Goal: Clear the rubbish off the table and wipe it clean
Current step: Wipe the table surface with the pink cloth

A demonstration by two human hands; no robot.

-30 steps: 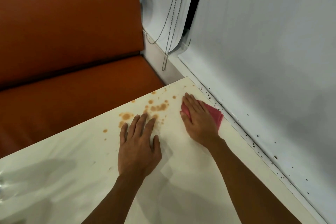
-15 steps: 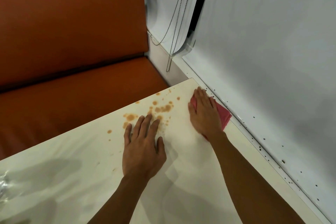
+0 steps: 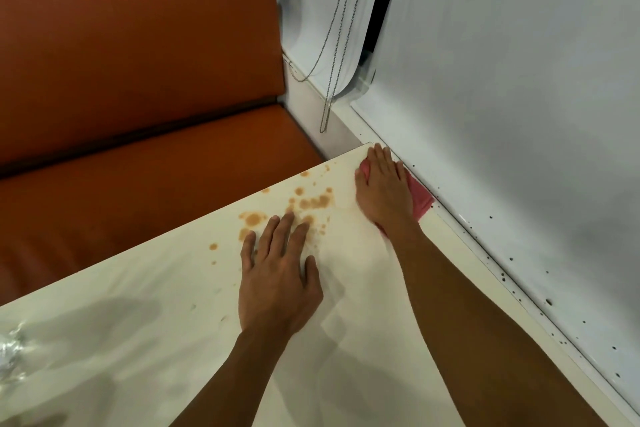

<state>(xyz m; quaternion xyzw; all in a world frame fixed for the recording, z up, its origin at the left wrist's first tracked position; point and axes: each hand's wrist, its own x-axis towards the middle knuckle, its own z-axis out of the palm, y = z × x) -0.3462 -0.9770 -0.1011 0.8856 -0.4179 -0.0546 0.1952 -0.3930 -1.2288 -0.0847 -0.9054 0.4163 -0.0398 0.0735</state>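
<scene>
**Cloth pressed in the table's far corner, stains unwiped**

The right hand [image 3: 382, 189] lies flat on a pink cloth [image 3: 423, 200], fingers straight and close together, pressing it onto the table [image 3: 138, 340] without curling round it. The cloth sits just right of the stains [image 3: 313, 201], in the far corner where the table's edge meets the sill [image 3: 460, 218]. The stains are a scatter of brown blots and small drops along the far edge.

The left hand [image 3: 277, 274] rests palm down on the bare top, fingers spread and holding nothing. Its fingertips touch the near side of the stains.

Well to the left of the stains, at the picture's edge, lies something shiny and crumpled [image 3: 8, 350]; what it is cannot be told.

Beyond the stains an orange seat [image 3: 138, 166] runs along the table's far edge. To the right of them a white blind [image 3: 519, 97] rises from the speckled sill, its chain [image 3: 332, 62] hanging past the corner. The table nearer than the stains is glossy, with soft shadows.
</scene>
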